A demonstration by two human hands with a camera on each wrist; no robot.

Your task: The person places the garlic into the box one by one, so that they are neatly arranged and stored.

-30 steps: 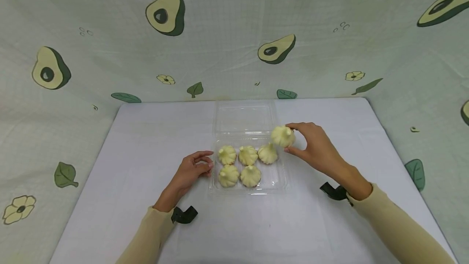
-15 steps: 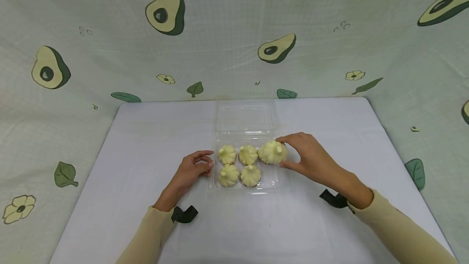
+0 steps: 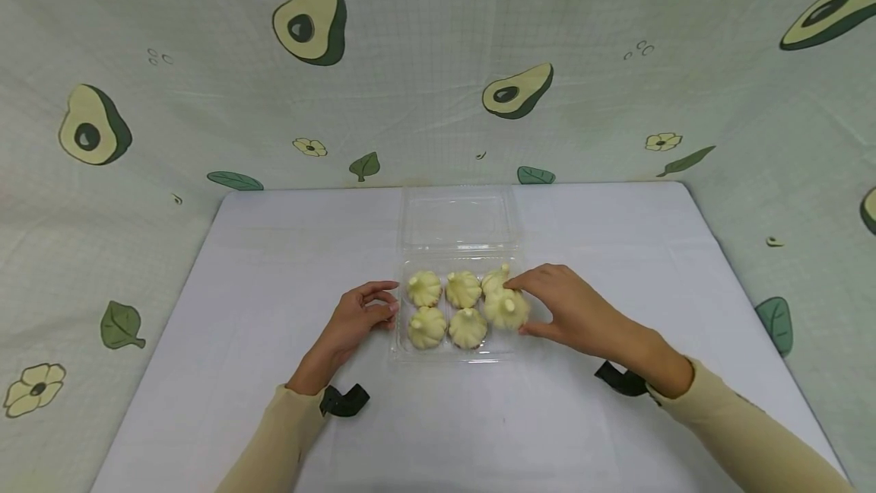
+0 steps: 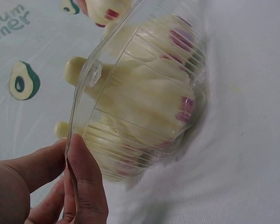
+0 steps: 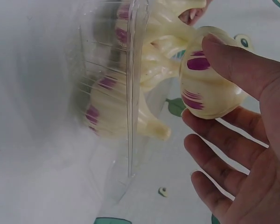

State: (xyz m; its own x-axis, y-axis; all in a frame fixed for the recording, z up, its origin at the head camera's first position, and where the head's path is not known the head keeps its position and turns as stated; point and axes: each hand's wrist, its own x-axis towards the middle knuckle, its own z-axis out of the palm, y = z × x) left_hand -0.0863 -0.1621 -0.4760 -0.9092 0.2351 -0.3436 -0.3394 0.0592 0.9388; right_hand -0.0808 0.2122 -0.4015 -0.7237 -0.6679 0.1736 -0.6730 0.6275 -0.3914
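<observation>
A clear plastic clamshell box (image 3: 506, 348) stands in the middle of the table, its lid (image 3: 458, 221) folded back. Several whitish garlic bulbs (image 3: 425, 290) sit inside in two rows, stems up. My left hand (image 3: 357, 316) is at the box's left side; in the left wrist view its thumb and fingers (image 4: 86, 182) pinch the rim. My right hand (image 3: 571, 306) grips another garlic bulb (image 3: 508, 310) above the box's front right part. The right wrist view shows that bulb (image 5: 210, 77), with purple marks, between thumb and fingers, higher than the rim.
White cloth covers the table (image 3: 274, 249). Behind it and at both sides hangs a pale curtain (image 3: 424, 59) printed with avocados and leaves. A black strap piece (image 3: 345, 400) sticks out at each wrist.
My right hand has carried the garlic bulb left and toward me, from beyond the box's right back corner to over its front right part. My left hand has stayed at the rim.
</observation>
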